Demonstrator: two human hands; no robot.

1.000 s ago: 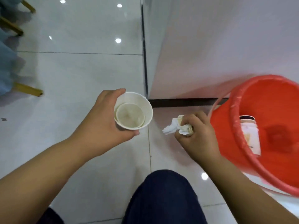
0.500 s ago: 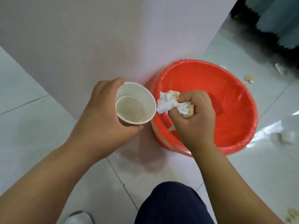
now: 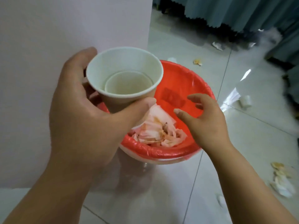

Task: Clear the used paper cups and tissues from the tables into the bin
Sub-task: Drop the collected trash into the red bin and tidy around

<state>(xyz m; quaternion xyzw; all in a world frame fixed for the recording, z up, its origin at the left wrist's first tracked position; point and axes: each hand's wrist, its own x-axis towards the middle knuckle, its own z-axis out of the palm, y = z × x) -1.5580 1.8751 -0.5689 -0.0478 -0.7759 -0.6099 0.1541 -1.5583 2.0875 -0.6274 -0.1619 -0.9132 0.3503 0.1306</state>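
Holding the paper cup [image 3: 124, 78], surely light, by its thin, crushable wall in my left hand [image 3: 84, 117]; my right hand [image 3: 208, 125] hangs spread and empty over the bin [image 3: 161, 153].

Your left hand [image 3: 84, 113] and right hand [image 3: 208, 123] were bare, with short plain nails, and both forearms [image 3: 252, 188] were bare too, as far as the view reached.

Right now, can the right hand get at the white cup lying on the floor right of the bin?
Probably yes. The right hand is open and empty above the red bin, and only bare floor lies between it and the white cup; a step may be needed.
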